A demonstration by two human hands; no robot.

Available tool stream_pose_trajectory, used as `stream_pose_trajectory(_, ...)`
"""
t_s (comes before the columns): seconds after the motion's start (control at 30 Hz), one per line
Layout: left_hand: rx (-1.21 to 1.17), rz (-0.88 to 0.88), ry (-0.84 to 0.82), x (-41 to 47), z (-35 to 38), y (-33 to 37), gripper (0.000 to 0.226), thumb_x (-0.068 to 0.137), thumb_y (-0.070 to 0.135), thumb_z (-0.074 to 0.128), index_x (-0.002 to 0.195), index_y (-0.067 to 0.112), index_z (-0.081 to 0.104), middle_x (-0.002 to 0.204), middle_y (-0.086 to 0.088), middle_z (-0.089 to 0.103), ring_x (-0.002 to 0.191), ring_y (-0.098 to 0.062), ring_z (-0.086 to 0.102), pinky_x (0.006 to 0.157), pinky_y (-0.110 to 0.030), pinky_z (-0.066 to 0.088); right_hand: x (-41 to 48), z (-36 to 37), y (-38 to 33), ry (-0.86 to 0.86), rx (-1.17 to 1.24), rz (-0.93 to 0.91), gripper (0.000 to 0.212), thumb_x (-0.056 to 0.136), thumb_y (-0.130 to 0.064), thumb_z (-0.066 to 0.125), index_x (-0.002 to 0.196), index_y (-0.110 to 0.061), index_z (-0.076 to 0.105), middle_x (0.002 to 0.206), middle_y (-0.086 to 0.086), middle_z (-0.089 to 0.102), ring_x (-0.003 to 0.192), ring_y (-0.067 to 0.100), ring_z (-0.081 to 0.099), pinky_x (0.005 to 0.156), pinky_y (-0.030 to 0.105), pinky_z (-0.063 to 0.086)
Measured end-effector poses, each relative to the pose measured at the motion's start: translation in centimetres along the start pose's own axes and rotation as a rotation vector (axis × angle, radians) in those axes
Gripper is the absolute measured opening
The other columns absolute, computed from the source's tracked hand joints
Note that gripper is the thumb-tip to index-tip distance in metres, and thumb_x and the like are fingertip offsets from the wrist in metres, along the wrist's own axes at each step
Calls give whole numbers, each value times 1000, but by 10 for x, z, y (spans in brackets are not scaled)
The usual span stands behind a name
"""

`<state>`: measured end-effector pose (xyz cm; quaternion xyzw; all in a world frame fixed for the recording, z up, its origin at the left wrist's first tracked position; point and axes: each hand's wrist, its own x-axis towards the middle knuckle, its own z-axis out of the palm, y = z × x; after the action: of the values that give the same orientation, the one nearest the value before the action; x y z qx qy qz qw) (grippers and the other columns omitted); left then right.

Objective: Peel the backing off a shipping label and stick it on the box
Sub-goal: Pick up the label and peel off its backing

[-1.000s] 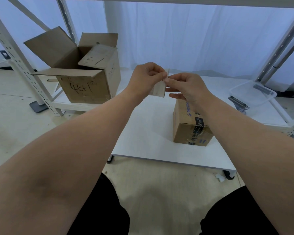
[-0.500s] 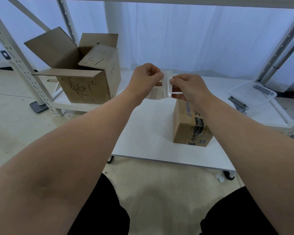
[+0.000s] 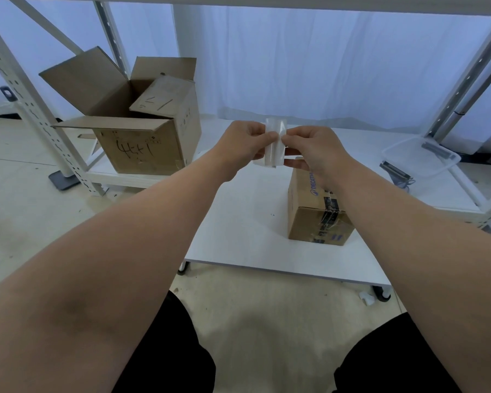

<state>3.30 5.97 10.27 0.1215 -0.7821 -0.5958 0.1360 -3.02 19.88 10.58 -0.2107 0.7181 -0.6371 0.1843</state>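
**Fingers (image 3: 292,163) pinch the label (image 3: 273,148) above the box (image 3: 312,214): where the peel may fail**

Both hands have the label nipped between curled fingers and thumbs. The left hand (image 3: 243,140) holds its left edge and the right hand (image 3: 315,150) its right, the thumbs almost meeting. The sheet stands upright in the air, above and just beyond the box's far end, touching nothing but the hands. It looks pale and thin, and I cannot tell whether the backing has begun to part.

With the grips this close together, a hard pull could probably tear the sheet. Once the glue side is bare, the loose part may curl and stick to itself or to a fingertip. The box top carries tape and print, so a label laid down in one go risks creases or a crooked set. The box may also slide on the counter (image 3: 238,228) if pressed from one side.

An open carton (image 3: 136,143) sits well left of the box, and a clear tub (image 3: 420,160) to its right.
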Motion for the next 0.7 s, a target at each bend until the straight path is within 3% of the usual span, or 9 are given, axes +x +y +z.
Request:
stream_pose_trajectory(0.2, -19, -35, 70, 4, -5, -5, 10, 92, 13, 59, 81, 13, 61, 97, -13, 64, 91, -25, 63, 91, -42, 54, 3, -2, 2, 45, 45, 47, 6, 89, -7, 61, 90, -8, 67, 92, 9, 70, 79, 19, 71, 73, 29, 61)
stream_pose_trajectory(0.33, -51, -44, 97, 7, -5, -7, 4, 93, 10, 56, 95, 7, 57, 103, -18, 64, 96, -30, 65, 86, -39, 57, 2, -1, 0, 49, 94, 75, 12, 91, -6, 58, 82, -12, 63, 84, 6, 69, 68, 15, 70, 72, 31, 61)
stream_pose_trajectory(0.5, -118, -50, 150, 8, -7, -7, 17, 94, 7, 52, 108, 13, 44, 96, -9, 60, 87, -24, 62, 63, -20, 56, 2, 0, -1, 55, 127, 73, 19, 93, -3, 53, 82, -16, 61, 84, 5, 67, 68, 17, 68, 72, 31, 61)
stream_pose_trajectory(0.7, -113, -46, 141, 7, -5, -6, 18, 95, 11, 52, 111, 12, 44, 94, -6, 60, 88, -22, 62, 73, -26, 57, 4, 0, 0, 42, 134, 70, 17, 93, -3, 52, 89, -15, 63, 91, 6, 68, 74, 18, 69, 73, 32, 61)
